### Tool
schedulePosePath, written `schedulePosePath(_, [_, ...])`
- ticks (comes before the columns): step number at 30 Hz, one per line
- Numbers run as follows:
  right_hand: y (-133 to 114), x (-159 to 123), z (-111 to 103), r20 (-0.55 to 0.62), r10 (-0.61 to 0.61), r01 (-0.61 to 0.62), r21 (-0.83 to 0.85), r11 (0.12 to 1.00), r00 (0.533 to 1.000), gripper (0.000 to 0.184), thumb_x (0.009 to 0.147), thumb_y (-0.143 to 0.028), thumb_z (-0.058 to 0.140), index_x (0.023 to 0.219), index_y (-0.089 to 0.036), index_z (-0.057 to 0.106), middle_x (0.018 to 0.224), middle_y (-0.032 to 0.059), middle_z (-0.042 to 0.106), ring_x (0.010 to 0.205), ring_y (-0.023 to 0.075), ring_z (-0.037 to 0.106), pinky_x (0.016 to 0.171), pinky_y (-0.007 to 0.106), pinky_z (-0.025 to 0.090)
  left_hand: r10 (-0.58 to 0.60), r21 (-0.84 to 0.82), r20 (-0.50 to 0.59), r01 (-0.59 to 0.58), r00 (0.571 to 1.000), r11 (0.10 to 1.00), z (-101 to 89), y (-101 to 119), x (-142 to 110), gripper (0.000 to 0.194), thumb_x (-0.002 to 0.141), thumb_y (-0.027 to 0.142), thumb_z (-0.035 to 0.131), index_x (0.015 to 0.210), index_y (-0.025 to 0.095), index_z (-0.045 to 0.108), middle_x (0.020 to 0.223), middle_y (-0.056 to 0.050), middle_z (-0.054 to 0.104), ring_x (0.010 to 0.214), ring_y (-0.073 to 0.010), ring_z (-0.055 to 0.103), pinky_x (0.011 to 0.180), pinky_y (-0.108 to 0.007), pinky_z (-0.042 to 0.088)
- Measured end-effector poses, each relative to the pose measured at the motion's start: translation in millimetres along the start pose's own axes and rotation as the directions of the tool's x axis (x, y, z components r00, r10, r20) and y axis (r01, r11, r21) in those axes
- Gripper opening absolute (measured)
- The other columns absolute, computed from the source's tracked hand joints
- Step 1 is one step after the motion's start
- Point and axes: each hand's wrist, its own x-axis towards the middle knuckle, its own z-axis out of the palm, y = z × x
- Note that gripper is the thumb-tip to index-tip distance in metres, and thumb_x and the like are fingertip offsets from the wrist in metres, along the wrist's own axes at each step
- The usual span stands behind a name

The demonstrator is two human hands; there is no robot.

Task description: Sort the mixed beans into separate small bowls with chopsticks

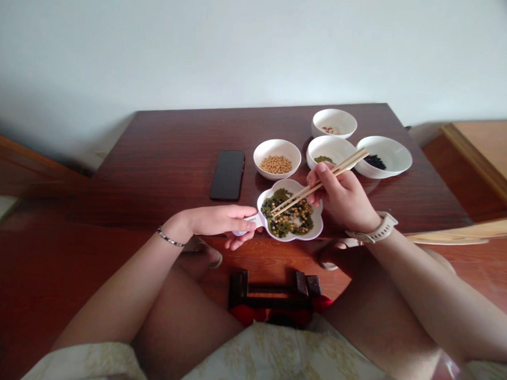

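Observation:
A white flower-shaped dish full of mixed green, dark and yellow beans sits at the near edge of the dark wooden table. My left hand, with a bracelet at the wrist, is closed on the dish's small handle at its left side. My right hand, a pale watch on its wrist, grips a pair of wooden chopsticks. Their tips reach down into the beans in the dish.
Behind the dish stand white bowls: yellow beans, green beans, black beans, and a nearly empty one. A black phone lies to the left. A small dark stool sits between my knees.

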Motion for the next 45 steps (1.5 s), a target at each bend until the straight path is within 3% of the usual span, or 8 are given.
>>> schedulePosePath(17, [8, 2, -11, -0.024, 0.016, -0.016, 0.002, 1.000, 1.000, 0.070, 0.111, -0.096, 0.087, 0.093, -0.029, 0.080, 0.072, 0.0049, 0.075, 0.058, 0.0206, 0.067, 0.052, 0.036, 0.053, 0.002, 0.008, -0.002, -0.002, 1.000, 1.000, 0.8, 3, 1, 0.044, 0.131, 0.060, 0.076, 0.110, 0.024, 0.063, 0.095, 0.000, 0.074, 0.074, -0.0163, 0.069, 0.071, -0.032, 0.052])
schedulePosePath(21, [9, 4, -13, -0.066, 0.017, -0.016, 0.012, 1.000, 0.998, 0.071, 0.107, -0.098, 0.091, 0.092, -0.029, 0.080, 0.073, 0.0044, 0.072, 0.058, 0.0197, 0.066, 0.047, 0.034, 0.050, 0.003, 0.009, -0.008, -0.003, 1.000, 1.000, 1.3, 2, 1, 0.042, 0.132, 0.058, 0.075, 0.111, 0.024, 0.062, 0.097, 0.000, 0.073, 0.076, -0.0161, 0.069, 0.071, -0.031, 0.054])
schedulePosePath(25, [8, 5, -12, -0.071, 0.011, -0.011, 0.008, 1.000, 0.997, 0.073, 0.106, -0.099, 0.091, 0.090, -0.029, 0.078, 0.075, 0.0049, 0.071, 0.059, 0.0199, 0.068, 0.046, 0.034, 0.052, 0.008, 0.004, -0.020, -0.008, 1.000, 1.000, 2.7, 1, 2, 0.048, 0.129, 0.065, 0.080, 0.110, 0.024, 0.063, 0.096, 0.000, 0.072, 0.075, -0.0168, 0.068, 0.070, -0.032, 0.055])
schedulePosePath(33, [7, 7, -9, -0.110, -0.002, 0.007, 0.038, 0.999, 0.994, 0.072, 0.104, -0.100, 0.093, 0.093, -0.030, 0.078, 0.077, 0.0051, 0.071, 0.063, 0.0218, 0.071, 0.049, 0.035, 0.053, -0.002, 0.002, -0.015, 0.002, 1.000, 1.000, 2.1, 3, 0, 0.038, 0.133, 0.053, 0.075, 0.113, 0.023, 0.063, 0.101, 0.000, 0.072, 0.078, -0.0160, 0.071, 0.073, -0.032, 0.057])
schedulePosePath(45, [3, 9, 0, -0.124, -0.029, 0.027, -0.019, 0.999, 0.992, 0.076, 0.103, -0.103, 0.091, 0.090, -0.029, 0.078, 0.076, 0.0065, 0.073, 0.062, 0.0222, 0.071, 0.051, 0.037, 0.056, 0.030, -0.004, -0.006, -0.030, 1.000, 1.000, 2.4, 1, 1, 0.042, 0.133, 0.058, 0.075, 0.114, 0.023, 0.063, 0.099, 0.000, 0.072, 0.075, -0.0154, 0.069, 0.069, -0.031, 0.056])
